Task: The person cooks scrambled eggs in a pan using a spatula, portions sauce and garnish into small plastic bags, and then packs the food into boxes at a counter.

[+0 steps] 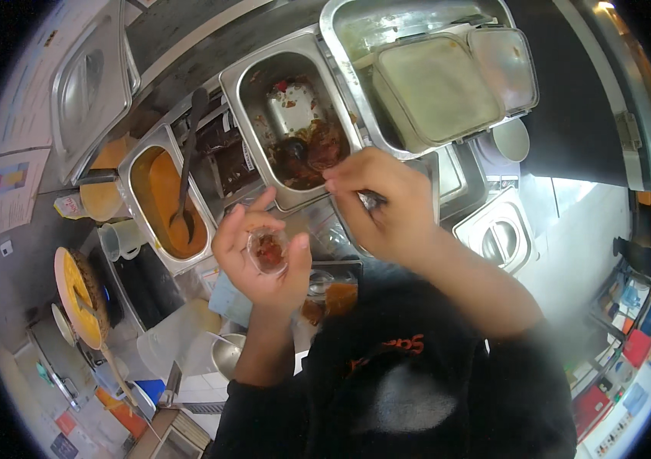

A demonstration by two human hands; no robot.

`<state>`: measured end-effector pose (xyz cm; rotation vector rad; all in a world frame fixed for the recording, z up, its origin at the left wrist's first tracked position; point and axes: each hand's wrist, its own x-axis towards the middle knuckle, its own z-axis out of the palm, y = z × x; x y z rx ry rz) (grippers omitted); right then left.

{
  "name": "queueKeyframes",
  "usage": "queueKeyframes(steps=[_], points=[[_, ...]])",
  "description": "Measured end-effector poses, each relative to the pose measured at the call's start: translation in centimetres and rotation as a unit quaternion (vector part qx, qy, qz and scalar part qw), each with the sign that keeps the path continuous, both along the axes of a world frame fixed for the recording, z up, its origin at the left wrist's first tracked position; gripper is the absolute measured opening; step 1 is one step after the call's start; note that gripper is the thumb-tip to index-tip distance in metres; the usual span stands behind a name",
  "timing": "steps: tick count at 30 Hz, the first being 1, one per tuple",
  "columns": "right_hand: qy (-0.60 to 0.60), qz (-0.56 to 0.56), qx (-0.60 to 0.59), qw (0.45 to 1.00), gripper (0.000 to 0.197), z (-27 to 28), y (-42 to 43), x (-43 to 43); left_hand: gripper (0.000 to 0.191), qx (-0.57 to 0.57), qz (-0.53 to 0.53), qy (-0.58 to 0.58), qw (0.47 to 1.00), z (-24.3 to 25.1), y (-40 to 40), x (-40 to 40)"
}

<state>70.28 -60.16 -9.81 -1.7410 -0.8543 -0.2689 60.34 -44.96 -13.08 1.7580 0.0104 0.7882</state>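
Note:
In my left hand point(265, 258) rests a small clear plastic cup point(268, 250) with dark red, chunky food in it. My right hand point(385, 201) is at the near right edge of a deep steel pan point(296, 106), its thumb and forefinger pinched together. Whether the fingertips hold something, perhaps a utensil's handle, I cannot tell. Dark red, oily food point(325, 149) lies at the pan's near end, with a dark rounded thing in it. Left of that pan, a second steel pan point(150, 178) holds orange sauce and a black ladle point(186, 172).
A large steel tray point(354, 74) holds lidded plastic containers point(440, 86) at the upper right. A steel lid point(497, 241) lies below them. At the left are a frying pan point(81, 298) with yellow food, clear jugs point(118, 241) and another steel lid point(93, 86).

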Motion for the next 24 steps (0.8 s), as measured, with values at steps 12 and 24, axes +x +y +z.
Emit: queueKeyframes(steps=[12,24], points=[[0.408,-0.168,0.416,0.796,0.01,-0.5,-1.0,-2.1,0.069,-0.028,-0.001,-0.005,1.0,1.1,0.2,0.1],[0.427,-0.049,0.521,0.737,0.009,6.8,-4.0,-2.1,0.079,-0.054,-0.003,0.027,0.998,5.3,0.7,3.4]])
